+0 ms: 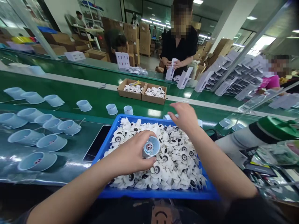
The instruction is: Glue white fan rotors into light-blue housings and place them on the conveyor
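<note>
A light blue round housing [154, 148] is gripped in my left hand [133, 152], its open end facing up with metal parts inside. Beneath it, a blue tray [149, 194] holds a heap of white fan blades [173, 172] with dark round hubs. My right hand [184, 116] is raised over the tray's far right edge, fingers apart, with nothing seen in it. Near that hand, more blue housings are partly hidden behind it on the green belt. Several blue housings [51, 143] stand on the left part of the bench.
Two cardboard boxes [153, 99] of white parts sit beyond the tray. A dark flat device [97, 144] lies left of it. At the right is a bottle with a green lid [277, 129]. Across the belt, a person [179, 46] holds a white box.
</note>
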The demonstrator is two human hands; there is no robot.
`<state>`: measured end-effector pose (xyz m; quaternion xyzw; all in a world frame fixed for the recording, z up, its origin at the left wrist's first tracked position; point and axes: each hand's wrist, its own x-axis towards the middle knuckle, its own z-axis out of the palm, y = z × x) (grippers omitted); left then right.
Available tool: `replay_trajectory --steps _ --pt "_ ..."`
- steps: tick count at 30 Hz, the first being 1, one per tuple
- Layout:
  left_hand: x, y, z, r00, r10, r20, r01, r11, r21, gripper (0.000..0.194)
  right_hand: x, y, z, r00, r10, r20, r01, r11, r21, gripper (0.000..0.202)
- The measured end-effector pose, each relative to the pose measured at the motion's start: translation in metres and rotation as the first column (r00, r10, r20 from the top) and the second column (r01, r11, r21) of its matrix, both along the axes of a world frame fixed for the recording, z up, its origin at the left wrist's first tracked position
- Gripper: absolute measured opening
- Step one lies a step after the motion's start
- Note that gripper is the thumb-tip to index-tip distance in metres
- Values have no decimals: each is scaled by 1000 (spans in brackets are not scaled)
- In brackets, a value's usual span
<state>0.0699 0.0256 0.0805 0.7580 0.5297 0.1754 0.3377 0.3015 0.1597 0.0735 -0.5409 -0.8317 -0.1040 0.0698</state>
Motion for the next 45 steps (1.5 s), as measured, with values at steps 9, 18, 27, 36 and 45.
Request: replay_trajectory --steps 9,18,27,36,45 --pt "-15 -6 -2 1000 20 12 -21 994 103 49 -50 109 -29 925 -195 325 338 813 -475 32" --pt "-32 2 -18 999 40 -17 -37 989 140 50 -32 40 -1 989 95 117 -33 893 -449 28" --pt "-42 -8 -8 984 175 35 -179 973 147 47 -64 -31 -21 896 441 52 -376 816 -439 20" --pt "-47 -21 -12 984 167 68 -174 977 121 54 -70 -19 -18 881 364 -303 -470 753 -461 22" --pt "-49 -23 -10 989 104 100 -127 959 253 65 -28 -86 -9 337 -323 -884 -780 429 -454 41"
